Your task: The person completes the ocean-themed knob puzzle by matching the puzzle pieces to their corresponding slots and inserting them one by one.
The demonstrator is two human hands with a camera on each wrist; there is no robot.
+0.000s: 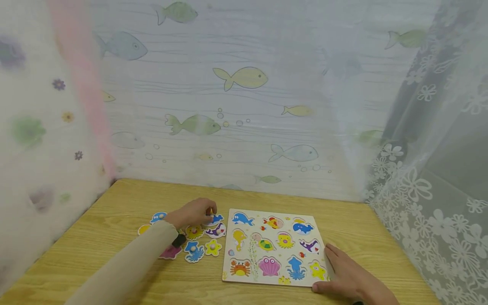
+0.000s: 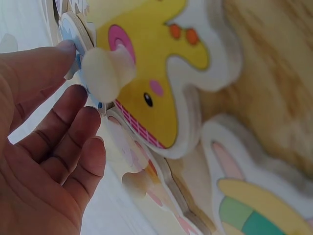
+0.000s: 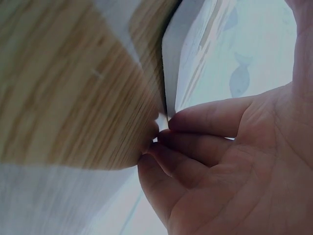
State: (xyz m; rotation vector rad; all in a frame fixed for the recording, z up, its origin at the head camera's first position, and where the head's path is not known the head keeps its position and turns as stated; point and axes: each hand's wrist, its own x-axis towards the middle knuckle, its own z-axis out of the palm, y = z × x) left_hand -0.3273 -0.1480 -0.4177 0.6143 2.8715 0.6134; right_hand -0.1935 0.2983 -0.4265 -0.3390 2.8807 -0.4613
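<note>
At the upper right of a cluster of knobbed puzzle pieces, my left hand (image 1: 193, 212) pinches a blue whale piece (image 1: 217, 219) between thumb and fingers. In the left wrist view, the thumb lies on the rim of that blue piece (image 2: 71, 32), much of which is hidden. Beside the fingers lies the yellow octopus piece (image 2: 151, 88) with its pale knob. My right hand (image 1: 348, 273) rests at the lower right corner of the puzzle board (image 1: 280, 254), fingers along its right side, thumb at the front edge. In the right wrist view the fingertips touch the table by the board's edge (image 3: 170, 73).
A purple shark piece (image 1: 216, 231), a yellow star piece (image 1: 213, 248) and a blue squid piece (image 1: 194, 253) lie left of the board on the wooden table (image 1: 190, 284). A pink piece (image 1: 170, 253) is partly under the left arm. Fish-patterned curtain (image 1: 244, 140) hangs behind.
</note>
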